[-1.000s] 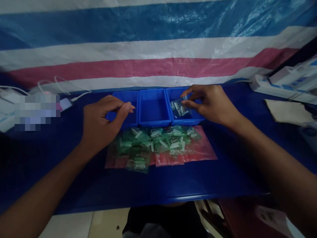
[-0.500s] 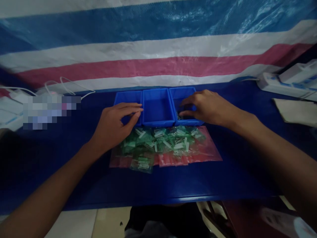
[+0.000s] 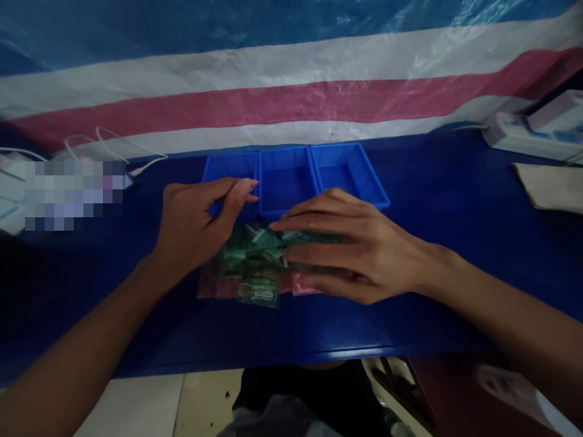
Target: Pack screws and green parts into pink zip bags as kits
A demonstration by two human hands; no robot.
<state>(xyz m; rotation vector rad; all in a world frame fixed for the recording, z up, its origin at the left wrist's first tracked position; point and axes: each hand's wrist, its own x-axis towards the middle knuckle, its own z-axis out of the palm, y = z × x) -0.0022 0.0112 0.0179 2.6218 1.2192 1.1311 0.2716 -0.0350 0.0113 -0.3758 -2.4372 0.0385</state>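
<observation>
My right hand (image 3: 364,249) is hovering palm-down with fingers fanning well apart; it is showing no grip on anything, though the palm is hiding its underside, so I'm not telling whether the tips are touching plastic. The green bags (image 3: 255,246) are lying under and just left of those right fingers; the heap is running left to right, and my fingers are pointing left along that long axis; the right hand is clearly the nearer one. The front green bag (image 3: 259,292) is sitting left of the right fingertips, toward my body; its pale sticks (image 3: 262,294) are lying roughly crosswise.

My left hand (image 3: 194,221) is hanging at the heap's far left corner, thumb and forefinger bending close together; I'm seeing nothing between them, but can't tell whether the tips are meeting.

The left bin (image 3: 232,162) is standing just behind the left fingers; the middle bin (image 3: 286,182) is sitting right of those tips; the right bin (image 3: 348,173) is standing beyond the right knuckles. Pink plastic (image 3: 218,288) is peeking out under the bags, below both sets of fingers; the blue table (image 3: 319,334) is carrying everything.
</observation>
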